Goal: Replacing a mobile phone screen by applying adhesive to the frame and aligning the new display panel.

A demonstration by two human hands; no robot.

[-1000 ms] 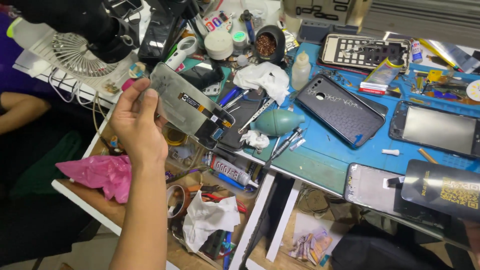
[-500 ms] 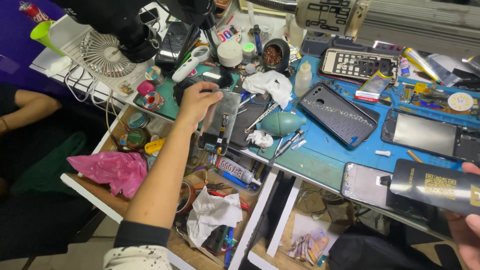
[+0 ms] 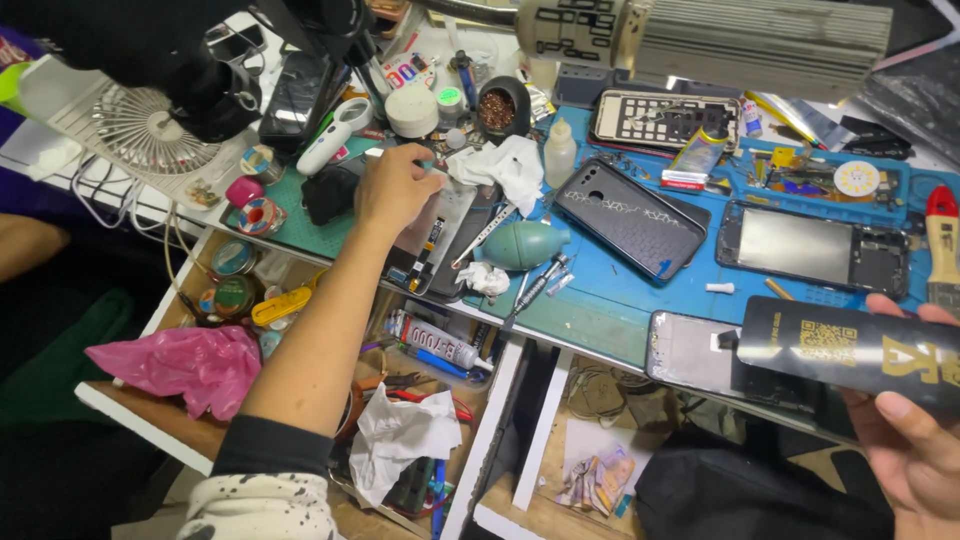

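My left hand [image 3: 395, 188] reaches over the bench and rests on an opened phone frame [image 3: 432, 240] that lies on the green mat, fingers curled on its top edge. My right hand [image 3: 915, 450] at the lower right grips a flat black phone screen panel [image 3: 850, 350] with gold markings, held above the bench's front edge. A teal rubber air blower [image 3: 527, 244] lies just right of the phone frame.
A dark phone back cover [image 3: 632, 215], an open phone chassis [image 3: 810, 247] and another screen [image 3: 690, 350] lie on the blue mat. White desk fan [image 3: 130, 125], microscope arm [image 3: 230, 70], crumpled tissues [image 3: 500, 165], pink bag [image 3: 175, 365] and open drawers with tools [image 3: 420, 370] crowd the left.
My left hand carried the phone frame from in front of me down onto the green mat and now rests on it. My right hand keeps holding the black panel.
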